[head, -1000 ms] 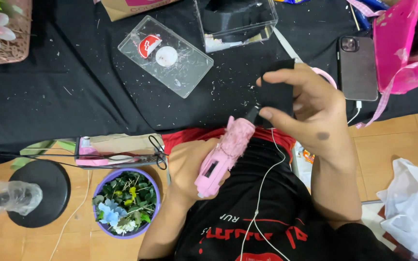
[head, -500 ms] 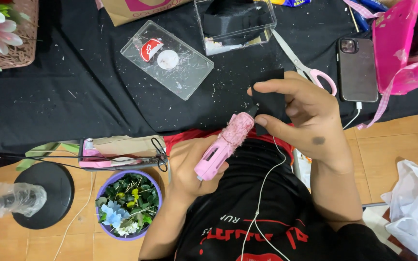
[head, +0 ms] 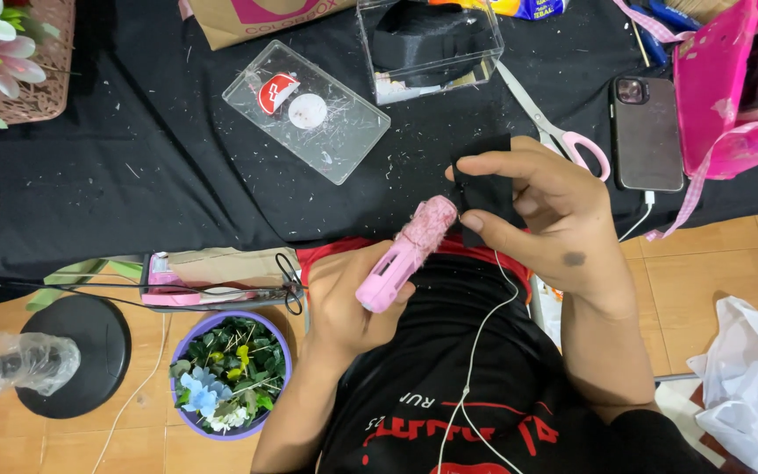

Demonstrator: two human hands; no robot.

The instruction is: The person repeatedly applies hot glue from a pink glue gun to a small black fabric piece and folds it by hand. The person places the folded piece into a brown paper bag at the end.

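Observation:
My left hand (head: 344, 303) grips a pink glue gun (head: 405, 254), its nozzle pointing up and right. The nozzle tip touches a small black piece of fabric (head: 482, 193), which my right hand (head: 546, 215) pinches between thumb and fingers above my lap. Both hands sit at the near edge of a table covered in black cloth (head: 116, 175).
On the cloth lie a clear flat lid (head: 307, 111), a clear box holding black material (head: 432, 44), pink-handled scissors (head: 554, 132), a dark phone (head: 645, 132) and a pink bag (head: 721, 88). A purple pot of artificial flowers (head: 230, 373) and a black round stand base (head: 76, 351) are at the lower left.
The glue gun has tilted and its tip has risen to meet the black fabric. My right hand has shifted slightly left with the piece.

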